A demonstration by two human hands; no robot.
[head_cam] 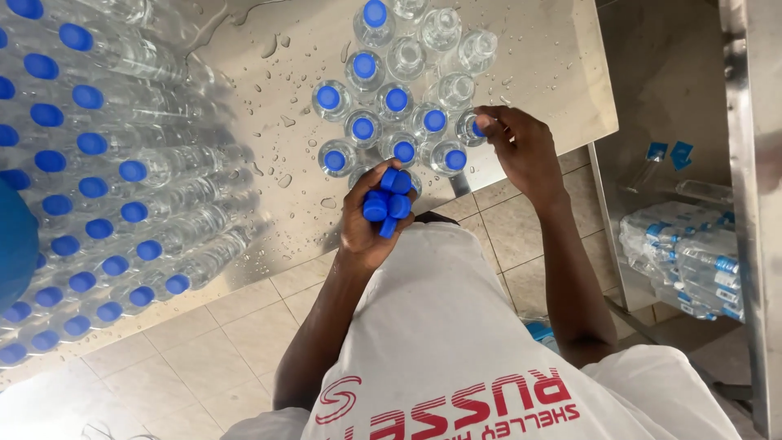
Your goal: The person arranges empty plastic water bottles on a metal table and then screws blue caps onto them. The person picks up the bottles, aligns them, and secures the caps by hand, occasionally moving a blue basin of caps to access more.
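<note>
From the head camera, much is cut off. The stack of capped water bottles lying on their sides [122, 187] runs out of view at the left edge, and a blue rounded object [15, 240] there is too cropped to identify. The standing bottles [391, 98] on the wet steel table [538, 57] continue past the top edge; several at the back have no caps, their open mouths blurred by glare. One bottle near the table edge is mostly hidden behind the left hand.

Down on the right, below the table, shrink-wrapped packs of bottles with blue-and-white labels [692, 261] sit on a lower shelf, partly hidden by a steel upright [753, 204]. Two small blue tags [668, 152] show above them, too small to make out. The person's white shirt carries red lettering.

The left hand [371, 224] is clenched around a bunch of loose blue caps [387, 200], held just above the table's near edge. The right hand [521, 147] has its fingertips pinching a blue cap [476, 128] on the mouth of the rightmost standing bottle [470, 126], with the remaining fingers curled.
</note>
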